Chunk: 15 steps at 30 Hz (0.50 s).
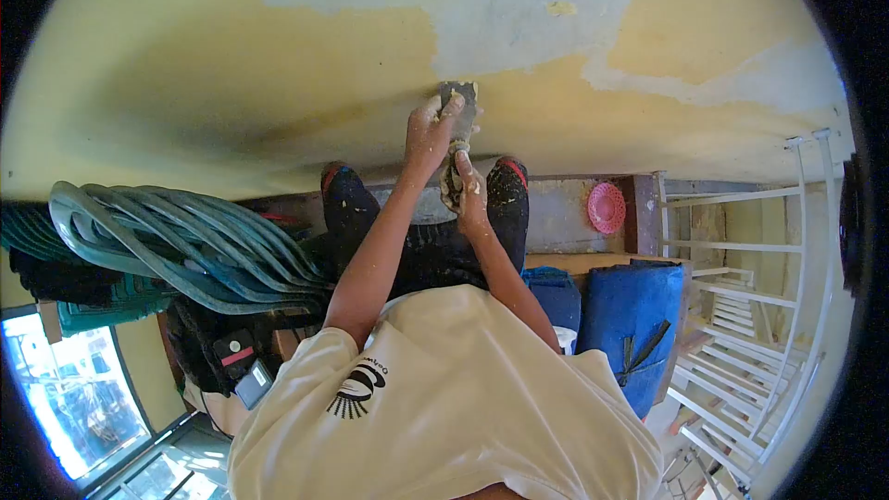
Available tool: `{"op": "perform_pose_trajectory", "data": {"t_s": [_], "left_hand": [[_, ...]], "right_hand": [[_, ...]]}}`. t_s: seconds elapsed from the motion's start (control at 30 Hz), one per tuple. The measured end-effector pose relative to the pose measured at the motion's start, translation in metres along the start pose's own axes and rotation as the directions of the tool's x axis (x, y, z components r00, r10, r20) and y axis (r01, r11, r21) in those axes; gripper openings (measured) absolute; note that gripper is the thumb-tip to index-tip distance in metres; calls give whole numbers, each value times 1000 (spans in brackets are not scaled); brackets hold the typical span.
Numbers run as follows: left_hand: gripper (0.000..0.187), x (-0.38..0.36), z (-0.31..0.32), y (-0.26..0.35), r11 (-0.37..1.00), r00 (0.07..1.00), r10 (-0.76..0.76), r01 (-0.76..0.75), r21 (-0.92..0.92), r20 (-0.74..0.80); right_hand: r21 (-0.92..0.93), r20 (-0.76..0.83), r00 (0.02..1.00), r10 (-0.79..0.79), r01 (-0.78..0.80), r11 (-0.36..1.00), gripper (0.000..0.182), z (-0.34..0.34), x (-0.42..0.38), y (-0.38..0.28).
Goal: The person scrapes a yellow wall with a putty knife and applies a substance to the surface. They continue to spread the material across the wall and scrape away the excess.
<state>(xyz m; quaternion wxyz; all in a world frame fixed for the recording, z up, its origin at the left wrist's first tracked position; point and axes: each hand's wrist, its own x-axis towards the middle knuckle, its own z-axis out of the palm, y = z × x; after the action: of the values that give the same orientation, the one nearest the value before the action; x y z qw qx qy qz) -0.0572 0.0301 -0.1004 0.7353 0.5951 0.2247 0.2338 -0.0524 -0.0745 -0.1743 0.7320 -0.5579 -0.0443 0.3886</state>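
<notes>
A putty knife (pixel 469 119) with a broad grey blade points at the wall, its end at or close to the surface. My left hand (pixel 430 136) is closed on the blade, thumb pressed along its face. Lower down, my right hand (pixel 472 196) wraps round the handle end, which looks bulky and crusted. Pale flakes stick to the blade and to both hands. In front is a wall (pixel 370 56) with yellow paint and bare whitish patches where the paint is gone.
Coiled green hose (pixel 194 241) lies at the left. A pink round basket (pixel 607 207) sits on the floor by the wall. Right of me are a blue wrapped bundle (pixel 625 324) and a white metal rack (pixel 750 296). A window (pixel 79 389) is at lower left.
</notes>
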Motion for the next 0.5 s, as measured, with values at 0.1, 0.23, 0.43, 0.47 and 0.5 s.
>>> {"op": "perform_pose_trajectory", "data": {"t_s": [0.1, 0.23, 0.43, 0.47, 0.5], "left_hand": [[33, 1, -4, 0, 997, 999, -5, 2, 73, 34], [33, 1, -1, -2, 1000, 999, 16, -17, 22, 39], [34, 2, 0, 10, 1000, 999, -5, 3, 31, 54], [34, 0, 0, 14, 996, 998, 12, -18, 88, 66], [34, 0, -2, 7, 997, 998, 7, -11, 81, 54]], "right_hand": [[16, -64, 997, 38, -38, 999, 44, 5, -18, -6], [-13, -50, 998, 46, -47, 999, 47, 2, -13, -7], [9, -29, 1000, 3, -3, 1000, 39, 2, -13, -11], [14, -16, 1000, -7, 7, 1000, 40, 0, -12, -9], [18, -2, 1000, -23, 23, 1000, 40, -1, -11, -8]]}}
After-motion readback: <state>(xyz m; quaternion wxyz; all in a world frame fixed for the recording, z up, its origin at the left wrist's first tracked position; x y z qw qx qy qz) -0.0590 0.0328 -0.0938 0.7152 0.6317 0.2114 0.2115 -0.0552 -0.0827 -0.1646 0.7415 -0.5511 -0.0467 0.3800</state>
